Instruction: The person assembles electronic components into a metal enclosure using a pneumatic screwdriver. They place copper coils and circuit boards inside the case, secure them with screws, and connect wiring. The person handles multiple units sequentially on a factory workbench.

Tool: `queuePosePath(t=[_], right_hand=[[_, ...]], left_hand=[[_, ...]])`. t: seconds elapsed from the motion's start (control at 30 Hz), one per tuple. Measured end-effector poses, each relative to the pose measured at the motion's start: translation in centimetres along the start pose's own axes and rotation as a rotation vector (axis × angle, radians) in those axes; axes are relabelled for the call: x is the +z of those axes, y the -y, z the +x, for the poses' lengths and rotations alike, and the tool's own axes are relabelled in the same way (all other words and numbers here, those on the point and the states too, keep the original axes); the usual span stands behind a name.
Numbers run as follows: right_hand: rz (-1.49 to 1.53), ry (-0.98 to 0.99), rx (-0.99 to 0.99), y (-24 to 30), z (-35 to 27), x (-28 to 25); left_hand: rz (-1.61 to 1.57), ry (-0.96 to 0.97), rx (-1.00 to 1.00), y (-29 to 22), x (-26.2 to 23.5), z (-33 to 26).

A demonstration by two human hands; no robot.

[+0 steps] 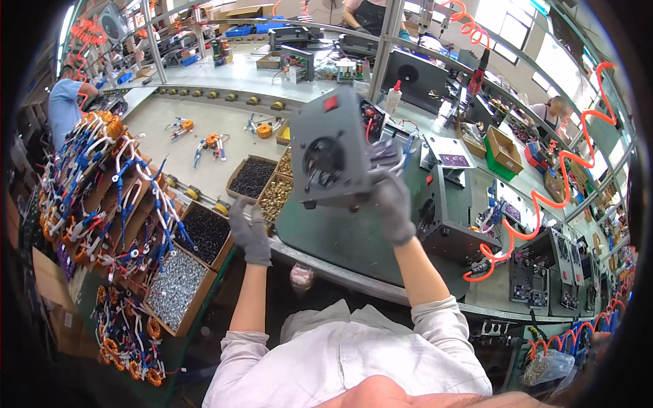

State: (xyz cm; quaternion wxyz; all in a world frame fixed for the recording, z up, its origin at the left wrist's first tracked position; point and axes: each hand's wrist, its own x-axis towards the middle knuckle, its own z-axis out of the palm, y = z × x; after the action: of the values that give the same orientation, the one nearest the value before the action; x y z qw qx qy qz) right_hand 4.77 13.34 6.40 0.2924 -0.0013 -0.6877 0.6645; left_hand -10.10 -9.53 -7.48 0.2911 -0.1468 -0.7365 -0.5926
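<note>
My right hand (pixel 393 204), in a grey glove, grips the lower right edge of the case (pixel 340 146), thumb and fingers closed on it. The case is tilted above the green mat (pixel 340 234), its fan (pixel 323 162) and red switch (pixel 330 103) toward me. I see wiring at its open right side.

My left hand (pixel 249 234), gloved too, is beside the brass parts (pixel 275 198), fingers bent; I cannot tell whether it holds anything.

Just beyond it I have black screws (pixel 253 177). Left of it is a second lot of black screws, with silver screws (pixel 175 289) nearer me and a big heap of wired coils (pixel 102 183) farther left. Loose coils (pixel 213 143) lie on the bench past the trays.

Right of the mat stands a second case (pixel 445 211), an orange hose (pixel 562 163) curling beside it. Beyond the lifted case I make out a white bottle (pixel 392 98) and a hanging red screwdriver (pixel 479 73). A co-worker in blue (pixel 64 102) is far left.
</note>
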Motion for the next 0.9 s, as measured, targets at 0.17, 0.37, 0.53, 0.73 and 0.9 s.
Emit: queuePosePath(t=[0.17, 0.37, 0.53, 0.73, 0.9], right_hand=[[-0.898, 0.304, -0.366, 0.3, -1.9, 2.6], [-0.87, 0.574, -0.358, 2.6, 1.2, 0.5], [-1.103, 0.587, 0.28, 2.0, 9.7, -5.8], [-1.65, 0.24, 0.148, 0.3, 21.5, -9.2], [-1.776, 0.74, 0.576, -13.0, 21.6, -13.8]], left_hand=[[-0.306, -0.001, 0.111, -6.1, 1.3, 2.0], [-0.104, 0.506, 0.573, -9.7, 3.6, 4.1], [-0.176, 0.619, 0.468, -9.6, 4.1, 4.7], [-0.199, 0.676, 0.489, -9.1, 4.5, 6.0], [-0.185, 0.716, 0.454, -8.3, 4.2, 6.1]])
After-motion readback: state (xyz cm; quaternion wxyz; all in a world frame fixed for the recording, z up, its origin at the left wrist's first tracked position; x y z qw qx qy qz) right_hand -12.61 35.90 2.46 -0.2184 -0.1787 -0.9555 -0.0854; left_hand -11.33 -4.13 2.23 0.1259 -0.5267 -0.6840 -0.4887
